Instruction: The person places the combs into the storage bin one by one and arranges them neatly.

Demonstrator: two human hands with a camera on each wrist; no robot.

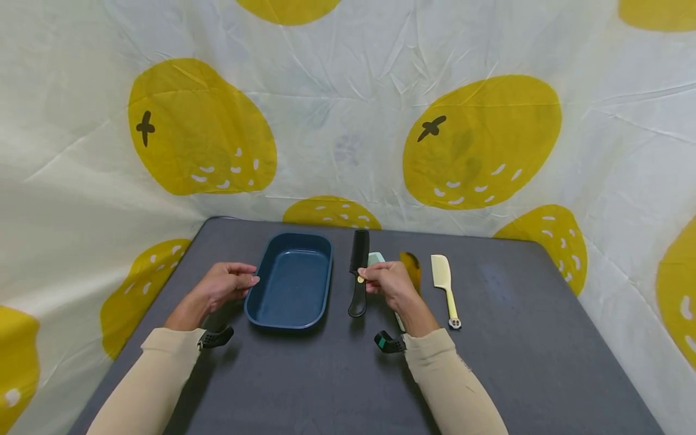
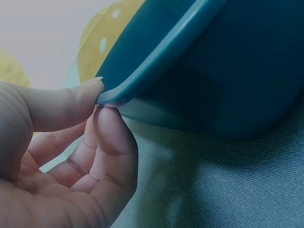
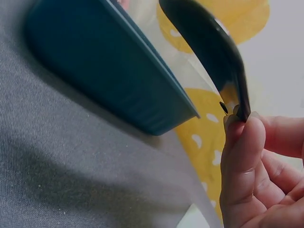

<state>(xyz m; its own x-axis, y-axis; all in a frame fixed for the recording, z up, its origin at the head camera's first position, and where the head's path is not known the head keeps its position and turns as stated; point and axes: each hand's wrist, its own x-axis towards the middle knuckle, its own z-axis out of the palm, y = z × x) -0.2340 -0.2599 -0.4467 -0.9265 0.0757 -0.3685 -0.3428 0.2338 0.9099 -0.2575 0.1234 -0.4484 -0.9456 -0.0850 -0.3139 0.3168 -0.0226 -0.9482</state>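
Left hand [image 1: 228, 283]: we see thumb and index finger closed together on the rim of the blue tray [image 1: 288, 284], at its left side, with no gap but the rim's thickness.
Right hand [image 1: 393, 283]: we see thumb and fingertips pinched tight on the black comb [image 1: 360, 246], near the small gold mark by its handle.
Black comb: we find it raised above the table [image 1: 304, 380], just right of the tray and apart from it, its looped handle toward the person and its teeth facing the tray.
Blue tray: we find it left of the comb, between the 2 hands; we cannot tell whether its base sits fully flat.
Mint comb [image 1: 375, 258]: we see it lying partly hidden behind the right hand.
Amber-brown piece [image 1: 412, 270]: it lies beyond the right wrist, partly covered, so we cannot tell its full shape.
Cream comb [image 1: 441, 272]: we see it lying farthest right, a small animal face on its handle's end.
Backdrop: we see pale cloth [image 1: 348, 133] printed with yellow fruit.
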